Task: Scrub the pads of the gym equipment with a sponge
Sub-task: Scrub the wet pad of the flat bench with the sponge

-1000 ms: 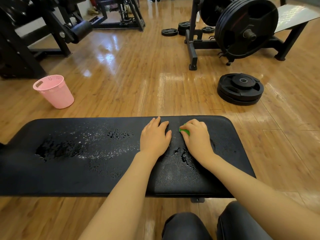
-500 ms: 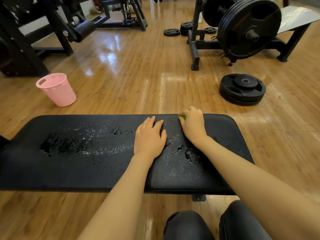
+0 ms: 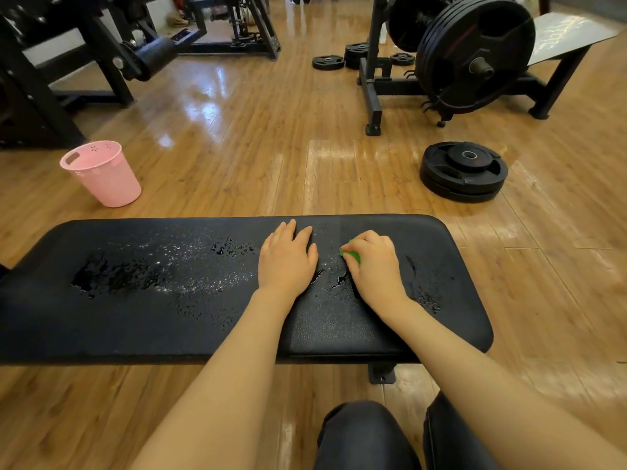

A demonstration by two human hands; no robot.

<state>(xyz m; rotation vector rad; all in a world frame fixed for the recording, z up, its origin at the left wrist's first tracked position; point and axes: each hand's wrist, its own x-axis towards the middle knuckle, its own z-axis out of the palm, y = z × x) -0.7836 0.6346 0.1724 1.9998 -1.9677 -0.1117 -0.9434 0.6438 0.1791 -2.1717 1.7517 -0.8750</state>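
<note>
From the head view, the left hand (image 3: 286,262) lies flat, fingers straight, on the wet black bench pad (image 3: 142,320); just beside it the right hand (image 3: 375,266) curls round a green sponge (image 3: 351,254), pressing it on the pad; a pink basket (image 3: 103,173) stands on the floor beyond, stacked weight plates (image 3: 463,171) to the right.

A pink basket (image 3: 103,174) and stacked weight plates (image 3: 464,171) sit well apart on the wooden floor (image 3: 258,157).
</note>
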